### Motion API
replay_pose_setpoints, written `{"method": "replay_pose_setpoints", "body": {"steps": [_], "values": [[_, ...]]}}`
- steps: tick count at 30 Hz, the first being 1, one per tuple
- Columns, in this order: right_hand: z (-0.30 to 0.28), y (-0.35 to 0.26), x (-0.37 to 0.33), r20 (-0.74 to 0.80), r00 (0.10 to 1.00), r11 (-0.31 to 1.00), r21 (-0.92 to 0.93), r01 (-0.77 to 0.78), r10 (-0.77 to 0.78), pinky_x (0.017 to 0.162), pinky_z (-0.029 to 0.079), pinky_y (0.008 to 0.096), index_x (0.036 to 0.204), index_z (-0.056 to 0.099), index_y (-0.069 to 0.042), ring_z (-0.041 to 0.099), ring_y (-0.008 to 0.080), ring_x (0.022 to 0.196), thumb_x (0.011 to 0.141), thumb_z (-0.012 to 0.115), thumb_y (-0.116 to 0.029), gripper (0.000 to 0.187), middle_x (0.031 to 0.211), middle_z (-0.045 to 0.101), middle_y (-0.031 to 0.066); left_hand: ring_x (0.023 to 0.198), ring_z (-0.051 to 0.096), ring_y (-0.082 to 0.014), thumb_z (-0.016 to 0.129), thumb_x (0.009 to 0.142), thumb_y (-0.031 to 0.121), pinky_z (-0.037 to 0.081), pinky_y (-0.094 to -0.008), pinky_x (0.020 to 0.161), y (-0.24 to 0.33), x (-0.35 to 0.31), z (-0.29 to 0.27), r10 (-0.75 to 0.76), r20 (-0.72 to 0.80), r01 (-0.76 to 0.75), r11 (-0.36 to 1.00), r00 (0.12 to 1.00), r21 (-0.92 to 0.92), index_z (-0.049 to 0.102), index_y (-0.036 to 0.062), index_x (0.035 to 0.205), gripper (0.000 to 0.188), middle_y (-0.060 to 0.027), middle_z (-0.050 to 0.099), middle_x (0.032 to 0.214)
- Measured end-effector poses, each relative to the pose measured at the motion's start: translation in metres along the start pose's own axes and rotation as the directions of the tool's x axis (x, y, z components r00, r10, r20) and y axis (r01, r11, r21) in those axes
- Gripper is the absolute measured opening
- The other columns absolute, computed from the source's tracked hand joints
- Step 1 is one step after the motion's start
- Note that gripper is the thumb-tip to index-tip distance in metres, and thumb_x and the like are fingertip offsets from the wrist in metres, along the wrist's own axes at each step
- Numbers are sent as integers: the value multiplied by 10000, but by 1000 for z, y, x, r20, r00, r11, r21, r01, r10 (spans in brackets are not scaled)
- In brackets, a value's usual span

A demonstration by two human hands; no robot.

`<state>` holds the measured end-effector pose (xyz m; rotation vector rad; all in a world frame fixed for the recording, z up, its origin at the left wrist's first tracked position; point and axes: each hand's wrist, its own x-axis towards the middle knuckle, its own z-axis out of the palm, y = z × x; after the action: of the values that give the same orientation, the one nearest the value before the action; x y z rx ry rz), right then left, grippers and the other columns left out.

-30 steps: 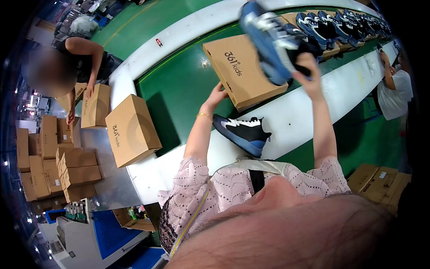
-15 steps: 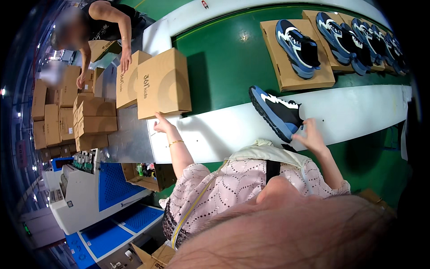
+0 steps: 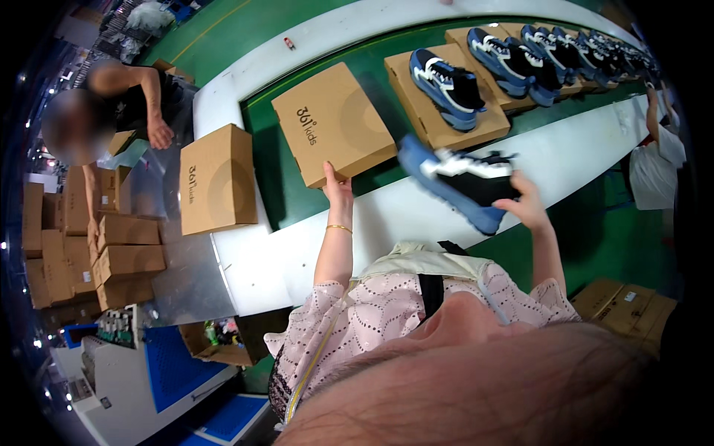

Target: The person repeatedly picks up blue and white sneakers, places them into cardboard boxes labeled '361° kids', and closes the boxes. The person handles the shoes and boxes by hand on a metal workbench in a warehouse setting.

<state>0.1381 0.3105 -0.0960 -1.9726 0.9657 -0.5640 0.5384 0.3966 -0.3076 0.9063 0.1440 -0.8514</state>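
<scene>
My left hand point(image 3: 337, 184) grips the near edge of a brown cardboard shoebox point(image 3: 335, 123), which lies over the green conveyor belt point(image 3: 297, 212). The thumb shows on top of the lid; the other fingers are mostly hidden. In my right hand point(image 3: 526, 202) is a sneaker point(image 3: 465, 182), blue-soled with a black upper and white trim, pinched at its heel. The sneaker is tilted, slightly blurred, over the white near rail point(image 3: 573, 152). Just beyond it, another blue and black sneaker point(image 3: 446, 89) rests on a shoebox point(image 3: 398, 82).
Several more sneakers point(image 3: 513, 63) on boxes line the belt to the right. At left, a single shoebox point(image 3: 216, 182) stands on the metal table point(image 3: 186, 260), beside stacked boxes point(image 3: 130, 253) and a co-worker's arms point(image 3: 152, 111). A grey-and-blue machine point(image 3: 119, 372) stands at the lower left.
My left hand has moved right with one shoebox, parting it from the box beside it. The sneaker in my right hand has lifted off the white rail. The view has shifted.
</scene>
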Motion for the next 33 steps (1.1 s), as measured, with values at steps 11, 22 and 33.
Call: {"method": "replay_pose_setpoints", "body": {"steps": [11, 22, 33], "values": [[-56, 60, 123, -350, 876, 781, -623, 47, -332, 637, 441, 380, 824, 569, -34, 551, 322, 720, 721, 702, -148, 202, 774, 561, 119, 975, 504, -164, 575, 864, 150, 470, -346, 832, -23, -64, 92, 276, 153, -303, 933, 949, 194, 418, 64, 1149, 337, -81, 475, 1123], [155, -6, 118, 504, 769, 636, -455, 623, -392, 786, 463, 427, 934, 597, -32, 547, 325, 991, 785, 531, -127, 189, 1032, 595, 145, 1217, 401, -281, 325, 938, 404, 221, -432, 1047, -37, -114, 231, -257, 909, -852, 336, 329, 403, 444, 63, 1277, 495, -142, 449, 1310], [223, 57, 273, 627, 767, 177, -777, 604, 135, 628, 521, 358, 920, 675, -74, 639, 271, 849, 788, 537, -134, 200, 949, 574, 86, 895, 545, -304, 456, 862, 327, 422, -417, 776, 7, -44, 90, 146, 658, -457, -608, 739, 649, 652, -3, 789, 391, -149, 620, 887]]}}
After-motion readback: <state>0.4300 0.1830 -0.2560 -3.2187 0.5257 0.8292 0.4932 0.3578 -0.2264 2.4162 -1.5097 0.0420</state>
